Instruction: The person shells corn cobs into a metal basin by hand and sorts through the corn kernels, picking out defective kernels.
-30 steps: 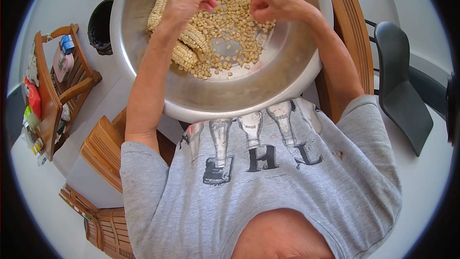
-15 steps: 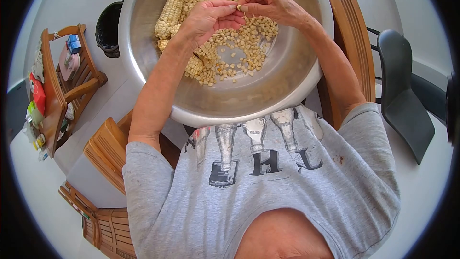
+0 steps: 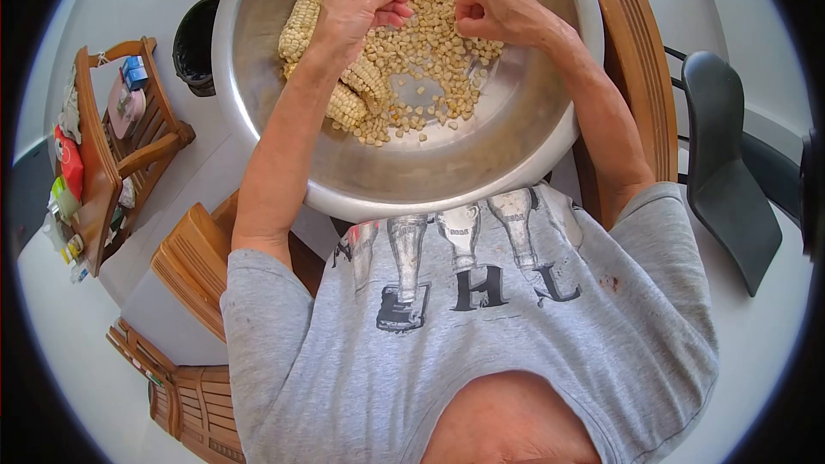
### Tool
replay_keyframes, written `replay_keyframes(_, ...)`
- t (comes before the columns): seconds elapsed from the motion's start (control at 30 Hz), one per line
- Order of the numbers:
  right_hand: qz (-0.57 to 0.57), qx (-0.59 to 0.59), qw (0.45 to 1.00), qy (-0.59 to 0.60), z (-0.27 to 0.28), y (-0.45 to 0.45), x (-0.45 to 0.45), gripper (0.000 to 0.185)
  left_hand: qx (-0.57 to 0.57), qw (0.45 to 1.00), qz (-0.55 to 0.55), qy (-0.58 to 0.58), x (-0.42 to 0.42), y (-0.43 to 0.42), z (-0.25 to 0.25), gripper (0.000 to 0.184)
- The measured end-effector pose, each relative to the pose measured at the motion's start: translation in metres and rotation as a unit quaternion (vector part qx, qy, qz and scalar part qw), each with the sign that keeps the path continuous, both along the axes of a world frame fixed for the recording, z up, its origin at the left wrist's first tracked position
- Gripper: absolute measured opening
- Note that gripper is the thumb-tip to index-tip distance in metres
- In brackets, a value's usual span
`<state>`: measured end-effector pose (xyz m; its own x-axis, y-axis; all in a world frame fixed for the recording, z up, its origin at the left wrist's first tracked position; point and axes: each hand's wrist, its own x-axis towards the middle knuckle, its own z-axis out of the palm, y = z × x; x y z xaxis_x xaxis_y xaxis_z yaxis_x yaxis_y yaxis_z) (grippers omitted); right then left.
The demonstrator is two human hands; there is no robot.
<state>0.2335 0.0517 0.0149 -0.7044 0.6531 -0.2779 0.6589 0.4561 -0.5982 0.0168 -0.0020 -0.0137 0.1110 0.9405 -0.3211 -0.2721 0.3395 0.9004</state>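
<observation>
Above the wide metal basin (image 3: 430,180), my left hand (image 3: 357,13) is loosely closed, its thumb against the curled fingers. Whatever it may hold does not show. My right hand (image 3: 503,13) is curled over the heap, fingertips pressed together; I cannot make out anything between them. Loose pale corn kernels (image 3: 430,60) cover much of the basin floor. Along the left inside wall lies a pale corn cob (image 3: 302,17) full of kernels. Nearer to me, partly under my left forearm, is another cob (image 3: 348,107).
Wooden chair backs (image 3: 640,77) stand close to the basin on the right and lower left. A black bin (image 3: 198,43) is on the floor at the left. Farther right is a dark grey chair (image 3: 718,146). A wooden table (image 3: 99,163) at the left carries assorted packages.
My hands, together at a small kernel before, have separated. The left moved left and slightly up; the right moved a little right and curled more tightly.
</observation>
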Motion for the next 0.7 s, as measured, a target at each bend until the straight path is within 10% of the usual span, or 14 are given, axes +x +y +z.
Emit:
replay_keyframes(0.17, 0.028, 0.021, 0.997, -0.066, -0.005, -0.004, -0.004, 0.017, 0.010, 0.999, -0.005, 0.033, 0.002, 0.000, 0.000, 0.018)
replay_keyframes(0.27, 0.073, 0.000, 0.993, 0.094, -0.025, -0.010, -0.009, 0.013, 0.015, 0.999, -0.006, 0.039, 0.002, 0.000, 0.001, 0.018)
replay_keyframes(0.57, 0.145, -0.013, 0.961, -0.236, -0.005, -0.013, -0.016, 0.013, 0.016, 0.998, -0.002, 0.056, 0.000, 0.000, 0.001, 0.018)
replay_keyframes(0.7, -0.014, 0.073, 0.995, -0.068, -0.011, -0.005, -0.008, 0.018, 0.017, 0.999, 0.010, 0.042, 0.001, 0.000, 0.002, 0.018)
